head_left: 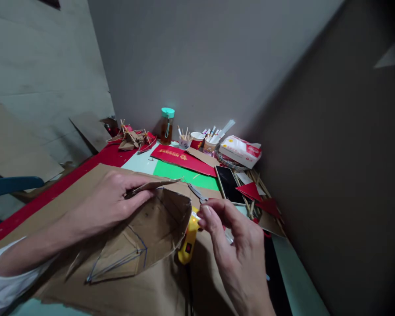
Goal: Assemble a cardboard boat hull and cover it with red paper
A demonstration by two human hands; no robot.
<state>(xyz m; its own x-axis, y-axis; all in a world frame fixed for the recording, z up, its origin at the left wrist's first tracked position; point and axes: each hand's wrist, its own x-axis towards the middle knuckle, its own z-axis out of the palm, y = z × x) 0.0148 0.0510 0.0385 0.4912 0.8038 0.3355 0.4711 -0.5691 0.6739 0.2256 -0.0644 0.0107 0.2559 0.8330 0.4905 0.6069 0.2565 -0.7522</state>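
Grey wall (191, 66) behind bottle (166, 130), phone (230, 184); folded cardboard (163, 219) overlaps yellow tool (188, 245).

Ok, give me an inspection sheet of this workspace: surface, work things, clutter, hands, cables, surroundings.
Surface: table, partly covered by a brown cardboard sheet.
Job's things: creased cardboard piece with blue lines; scissors near its edge.
Clutter: phone, bottle, red cup, tissue pack, red scraps.
Hands: left hand grips the cardboard piece; right hand holds the scissors.
Cables: dark cable below the yellow glue gun; plug end not visible.
Surroundings: grey wall behind; blue chair partly visible, left.
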